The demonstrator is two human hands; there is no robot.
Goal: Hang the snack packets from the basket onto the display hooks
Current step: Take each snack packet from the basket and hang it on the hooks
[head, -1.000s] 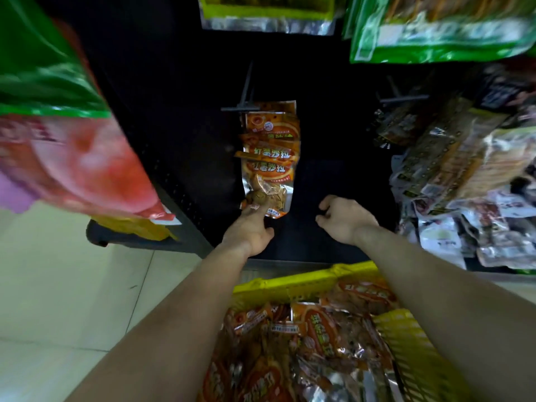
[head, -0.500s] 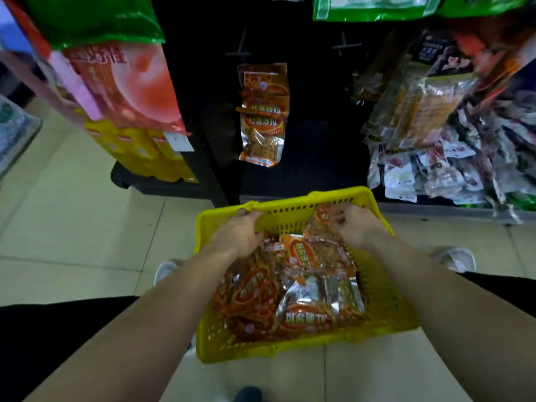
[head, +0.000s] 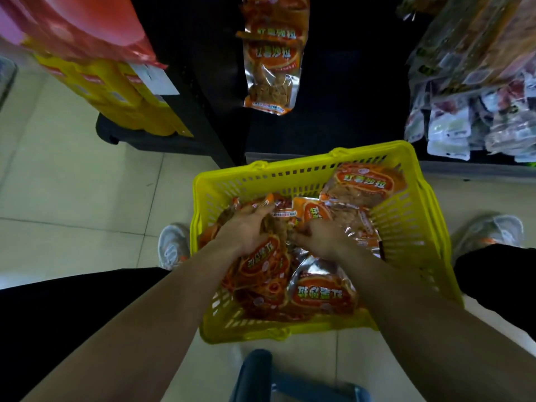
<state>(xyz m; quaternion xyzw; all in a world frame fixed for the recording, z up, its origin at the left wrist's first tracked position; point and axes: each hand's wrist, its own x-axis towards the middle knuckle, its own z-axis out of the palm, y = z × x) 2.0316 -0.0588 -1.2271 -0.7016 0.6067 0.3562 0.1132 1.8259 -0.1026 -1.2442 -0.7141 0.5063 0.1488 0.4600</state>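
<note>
My left hand (head: 246,227) and right hand (head: 326,236) each clutch packets (head: 322,294) in the basket (head: 290,172), with more at 6 o'clock; earlier both hands were nearer its far rim.

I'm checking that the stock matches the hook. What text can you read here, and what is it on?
"红薯沙拉": hanging orange packet on the display.
"红薯沙拉": upright packet at the far right of the yellow basket.
"红薯沙拉", upside down: near packet in the basket.
Small print on the packets, the white shelf tag and the pale packets on the right: too blurred to read.
</note>
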